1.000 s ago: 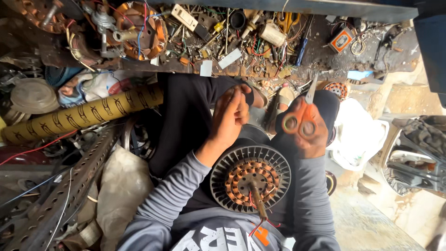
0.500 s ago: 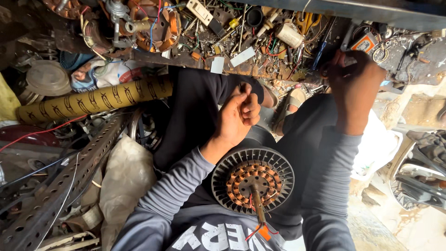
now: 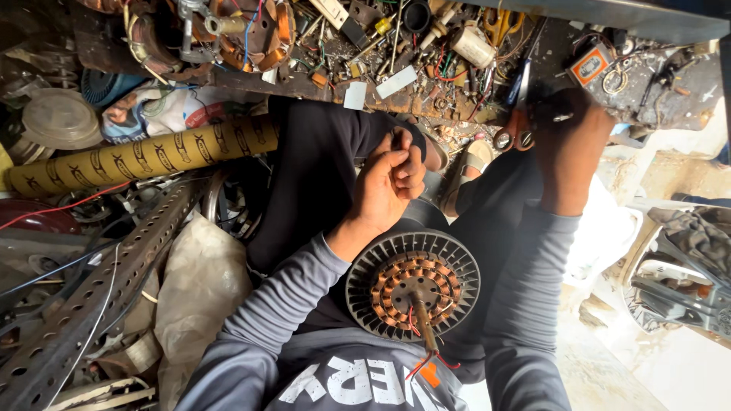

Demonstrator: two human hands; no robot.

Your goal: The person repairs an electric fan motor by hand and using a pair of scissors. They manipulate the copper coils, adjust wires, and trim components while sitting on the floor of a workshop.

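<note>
while left hand (image 3: 392, 183) grip pinches thin wire above finned copper-wound motor (image 3: 413, 283), right hand (image 3: 567, 144) clasps scissors (image 3: 520, 106).

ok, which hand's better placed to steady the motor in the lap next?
Left, probably. The left hand sits with fingers curled right beside the motor in the lap. The right hand is stretched away to the cluttered bench, holding scissors.
</note>
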